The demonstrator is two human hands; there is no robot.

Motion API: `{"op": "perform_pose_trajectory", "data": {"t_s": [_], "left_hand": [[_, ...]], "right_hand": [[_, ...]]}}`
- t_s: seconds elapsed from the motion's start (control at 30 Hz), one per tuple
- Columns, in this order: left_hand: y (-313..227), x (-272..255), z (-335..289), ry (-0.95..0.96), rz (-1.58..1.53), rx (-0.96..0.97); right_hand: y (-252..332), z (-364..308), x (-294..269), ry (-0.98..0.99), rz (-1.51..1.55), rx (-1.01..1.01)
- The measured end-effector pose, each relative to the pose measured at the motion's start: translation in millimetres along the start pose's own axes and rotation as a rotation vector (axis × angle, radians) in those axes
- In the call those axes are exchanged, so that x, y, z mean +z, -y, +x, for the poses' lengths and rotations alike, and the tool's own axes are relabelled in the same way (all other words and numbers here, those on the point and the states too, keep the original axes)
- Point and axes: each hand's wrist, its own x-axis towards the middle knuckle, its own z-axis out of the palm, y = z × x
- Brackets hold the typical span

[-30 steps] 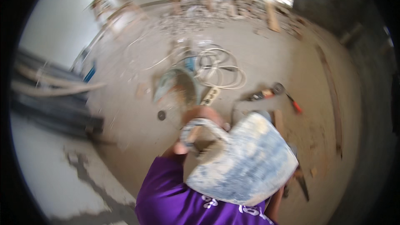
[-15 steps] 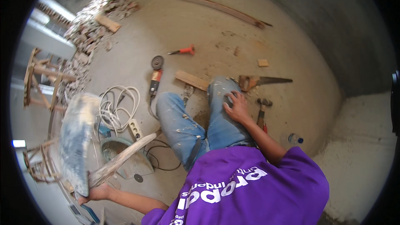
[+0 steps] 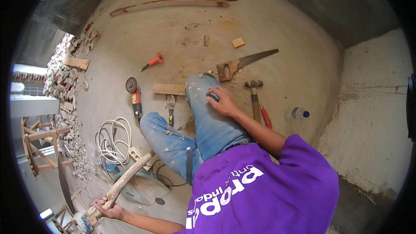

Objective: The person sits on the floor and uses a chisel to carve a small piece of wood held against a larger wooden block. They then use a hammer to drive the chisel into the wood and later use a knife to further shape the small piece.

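Observation:
My left hand is wrapped round the wooden handle of a hoe, close to its head. The hoe's wide metal blade shows edge-on at the far left. The handle's free end reaches toward my left knee, above a dusty dustpan-like tray. My right hand lies on my right thigh, its fingers and thumb closed about a small dark object that I cannot make out. Near that hand are a handsaw with a wooden handle and a hammer beside a red-handled tool.
An angle grinder, a red-guarded chisel, a scraper and a wood offcut lie before me. Coiled white cable is at left, brick rubble beyond it. A bottle lies right; a long timber lies far ahead.
The hoe has turned in my left hand, its blade going from broadside to edge-on and lower. My right hand stays on my thigh. The whole view has shifted.

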Motion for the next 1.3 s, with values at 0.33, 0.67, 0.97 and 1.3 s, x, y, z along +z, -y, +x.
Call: {"op": "perform_pose_trajectory", "data": {"t_s": [0.33, 0.67, 0.97, 1.3], "left_hand": [[-68.4, -40.7, 22.0, -0.157, 0.229, -0.167], [-45.1, -85.2, -39.7, 0.008, 0.623, -0.629], [88.3, -51.5, -126.2, 0.223, 0.702, -0.835], [123.5, -45.0, -213.6, 0.226, 0.983, -0.696]], "right_hand": [[-152.2, -121.0, -41.9, -0.081, -0.07, 0.355], [-175.2, -158.1, -17.3, -0.042, -0.183, 0.409], [-206.7, -54.9, -71.3, -0.19, -0.307, 0.315], [-215.1, -61.8, -12.8, 0.482, -0.463, 0.106]]}}
